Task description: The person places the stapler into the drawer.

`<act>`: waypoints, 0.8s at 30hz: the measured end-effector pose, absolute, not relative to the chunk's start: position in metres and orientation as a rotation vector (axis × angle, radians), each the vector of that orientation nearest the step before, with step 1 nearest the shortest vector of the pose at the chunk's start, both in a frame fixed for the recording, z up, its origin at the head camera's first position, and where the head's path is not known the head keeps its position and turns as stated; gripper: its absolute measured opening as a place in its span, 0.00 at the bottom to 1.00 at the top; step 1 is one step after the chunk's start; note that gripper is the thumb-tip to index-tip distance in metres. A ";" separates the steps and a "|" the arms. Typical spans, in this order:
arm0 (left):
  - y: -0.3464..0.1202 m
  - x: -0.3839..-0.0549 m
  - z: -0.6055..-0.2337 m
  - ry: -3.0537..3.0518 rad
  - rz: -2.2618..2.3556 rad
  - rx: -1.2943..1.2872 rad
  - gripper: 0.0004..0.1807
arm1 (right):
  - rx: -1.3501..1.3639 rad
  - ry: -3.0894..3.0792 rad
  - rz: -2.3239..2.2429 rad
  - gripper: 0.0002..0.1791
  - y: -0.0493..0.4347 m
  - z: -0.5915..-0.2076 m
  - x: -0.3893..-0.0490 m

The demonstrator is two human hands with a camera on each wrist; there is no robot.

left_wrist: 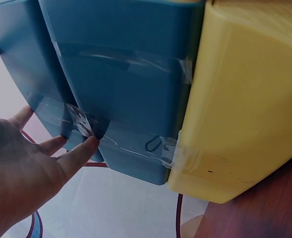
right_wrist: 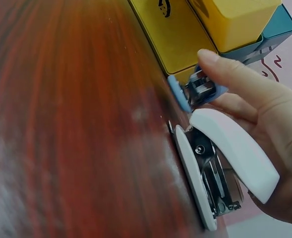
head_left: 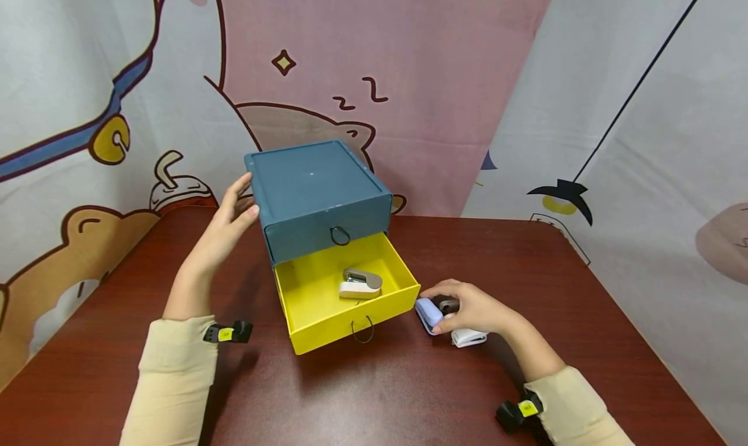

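Apparently light, hard, slick: lilac stapler [head_left: 428, 313]

Nearest us, a white stapler [head_left: 469, 337] sits beside our right hand [head_left: 472, 308], whose fingers pinch the lilac one by its sides, seemingly our best hold, just beside the yellow drawer [head_left: 327, 332]. Farther, our left hand [head_left: 221, 230] spreads its fingers against the blue cabinet [head_left: 318, 180].

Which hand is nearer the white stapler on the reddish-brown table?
Right. The right hand is beside the white stapler, pinching a small lavender stapler. The left hand is farther off, touching the left side of the boxy blue cabinet.
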State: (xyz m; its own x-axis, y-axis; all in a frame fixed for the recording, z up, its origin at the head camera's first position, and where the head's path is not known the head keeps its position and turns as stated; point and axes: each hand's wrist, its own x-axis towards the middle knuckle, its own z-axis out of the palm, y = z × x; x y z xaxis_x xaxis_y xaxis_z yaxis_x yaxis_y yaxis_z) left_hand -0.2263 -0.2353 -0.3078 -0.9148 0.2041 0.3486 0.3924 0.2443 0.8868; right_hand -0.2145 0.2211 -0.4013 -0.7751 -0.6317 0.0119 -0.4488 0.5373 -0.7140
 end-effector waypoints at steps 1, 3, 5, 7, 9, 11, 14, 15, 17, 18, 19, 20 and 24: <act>-0.235 -0.226 -0.308 -2.346 -1.747 -0.568 0.37 | -0.911 2.528 -1.082 0.32 0.222 -0.400 -0.215; -0.235 -0.226 -0.307 -2.348 -1.747 -0.567 0.37 | -0.907 2.533 -1.109 0.31 0.223 -0.398 -0.215; -0.235 -0.226 -0.307 -2.350 -1.745 -0.564 0.37 | -0.896 2.550 -1.137 0.31 0.223 -0.396 -0.214; -0.235 -0.226 -0.307 -2.351 -1.746 -0.563 0.37 | -0.882 2.593 -1.148 0.31 0.224 -0.394 -0.213; -0.235 -0.226 -0.307 -2.350 -1.747 -0.563 0.37 | -0.878 2.629 -1.163 0.31 0.224 -0.391 -0.213; -0.235 -0.226 -0.307 -2.350 -1.746 -0.563 0.37 | -0.893 2.662 -1.177 0.32 0.224 -0.388 -0.212; -0.235 -0.226 -0.308 -2.350 -1.745 -0.564 0.37 | -0.920 2.692 -1.216 0.33 0.224 -0.384 -0.212; -0.235 -0.226 -0.308 -2.351 -1.744 -0.564 0.37 | -0.925 2.702 -1.233 0.33 0.224 -0.383 -0.211; -0.235 -0.226 -0.308 -2.352 -1.745 -0.564 0.37 | -0.932 2.718 -1.266 0.32 0.225 -0.380 -0.211; -0.235 -0.226 -0.308 -2.352 -1.745 -0.565 0.37 | -0.940 2.727 -1.281 0.32 0.225 -0.379 -0.210; -0.235 -0.226 -0.308 -2.353 -1.745 -0.565 0.37 | -0.944 2.737 -1.296 0.32 0.224 -0.377 -0.210; -0.235 -0.226 -0.308 -2.353 -1.747 -0.566 0.37 | -0.949 2.747 -1.311 0.32 0.224 -0.375 -0.209; -0.235 -0.226 -0.308 -2.351 -1.747 -0.568 0.37 | -0.951 2.791 -1.366 0.32 0.221 -0.368 -0.207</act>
State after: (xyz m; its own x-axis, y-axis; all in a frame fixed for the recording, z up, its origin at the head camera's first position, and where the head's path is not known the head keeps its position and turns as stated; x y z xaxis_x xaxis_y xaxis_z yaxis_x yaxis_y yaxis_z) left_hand -0.2260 -0.2349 -0.3078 -0.9154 0.2060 0.3457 0.3905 0.2467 0.8869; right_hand -0.2072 0.2208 -0.3678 -0.8235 -0.4558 0.3377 -0.5463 0.4772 -0.6884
